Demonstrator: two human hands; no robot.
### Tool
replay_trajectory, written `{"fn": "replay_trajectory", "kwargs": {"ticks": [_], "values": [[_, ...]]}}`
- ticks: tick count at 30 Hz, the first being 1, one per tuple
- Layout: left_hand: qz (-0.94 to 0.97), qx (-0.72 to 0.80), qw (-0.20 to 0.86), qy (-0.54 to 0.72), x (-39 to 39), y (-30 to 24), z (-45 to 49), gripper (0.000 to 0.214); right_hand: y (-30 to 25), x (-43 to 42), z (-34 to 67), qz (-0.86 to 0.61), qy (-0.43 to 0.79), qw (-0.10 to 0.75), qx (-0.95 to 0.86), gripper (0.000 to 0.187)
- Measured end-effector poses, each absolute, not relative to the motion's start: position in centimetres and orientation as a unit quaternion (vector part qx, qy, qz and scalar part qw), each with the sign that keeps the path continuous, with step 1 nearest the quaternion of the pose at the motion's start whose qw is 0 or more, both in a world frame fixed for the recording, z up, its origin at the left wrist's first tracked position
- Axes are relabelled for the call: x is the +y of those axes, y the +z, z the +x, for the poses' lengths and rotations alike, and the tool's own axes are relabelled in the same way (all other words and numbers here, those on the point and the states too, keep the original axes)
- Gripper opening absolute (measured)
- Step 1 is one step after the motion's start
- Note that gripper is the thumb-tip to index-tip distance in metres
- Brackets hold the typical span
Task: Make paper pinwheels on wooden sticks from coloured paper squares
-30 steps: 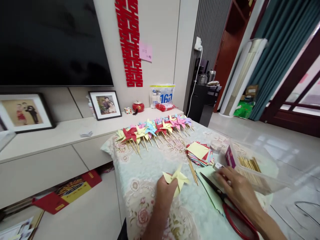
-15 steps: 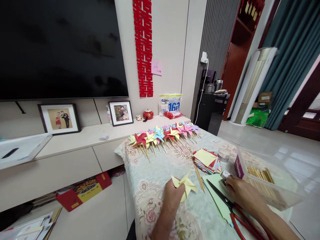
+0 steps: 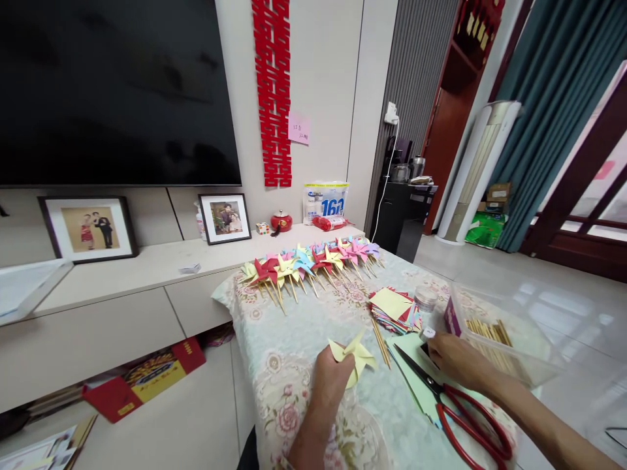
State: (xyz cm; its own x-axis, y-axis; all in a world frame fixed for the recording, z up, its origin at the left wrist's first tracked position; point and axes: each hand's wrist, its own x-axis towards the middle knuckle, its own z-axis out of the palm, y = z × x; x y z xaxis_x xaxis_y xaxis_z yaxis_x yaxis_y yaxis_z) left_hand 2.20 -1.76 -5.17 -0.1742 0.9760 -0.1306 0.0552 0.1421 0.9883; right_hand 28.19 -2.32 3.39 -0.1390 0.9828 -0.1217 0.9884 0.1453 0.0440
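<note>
My left hand is closed on a pale yellow paper pinwheel, its thumb pressed near the middle of the folded blades. No stick shows on this pinwheel. Over the green paper sheets, my right hand has its fingers curled at a small white-topped object whose kind I cannot make out. Red-handled scissors lie half open on the paper, under and beside the right forearm. Several thin wooden sticks rest between the two hands.
Finished pinwheels on sticks line the table's far edge. A stack of coloured paper squares lies beside a round clear container. A clear plastic box of sticks stands at right. The floral tablecloth covers the table.
The view has swung slightly right. My right hand now covers more of the small object, and more of the scissors' handles shows. The left hand keeps its hold on the pinwheel.
</note>
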Motion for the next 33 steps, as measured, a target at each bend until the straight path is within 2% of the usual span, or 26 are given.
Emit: {"fn": "replay_trajectory", "kwargs": {"ticks": [15, 21, 25, 33], "values": [[0.431, 0.576, 0.498, 0.485, -1.6, -5.6, 2.0, 0.016, 5.2, -1.6, 27.8, 0.665, -0.022, 0.131, 0.735, 0.023], [0.439, 0.58, 0.491, 0.48, -1.6, -5.5, 2.0, 0.015, 4.5, -1.0, 26.7, 0.659, -0.005, 0.168, 0.733, 0.028], [0.442, 0.588, 0.483, 0.475, -1.7, -5.3, 2.1, 0.014, 4.2, -0.7, 26.8, 0.653, -0.002, 0.173, 0.737, 0.032], [0.45, 0.593, 0.476, 0.468, -2.0, -4.6, 2.1, 0.013, 3.8, -0.5, 27.2, 0.661, -0.006, 0.166, 0.732, 0.029]]}}
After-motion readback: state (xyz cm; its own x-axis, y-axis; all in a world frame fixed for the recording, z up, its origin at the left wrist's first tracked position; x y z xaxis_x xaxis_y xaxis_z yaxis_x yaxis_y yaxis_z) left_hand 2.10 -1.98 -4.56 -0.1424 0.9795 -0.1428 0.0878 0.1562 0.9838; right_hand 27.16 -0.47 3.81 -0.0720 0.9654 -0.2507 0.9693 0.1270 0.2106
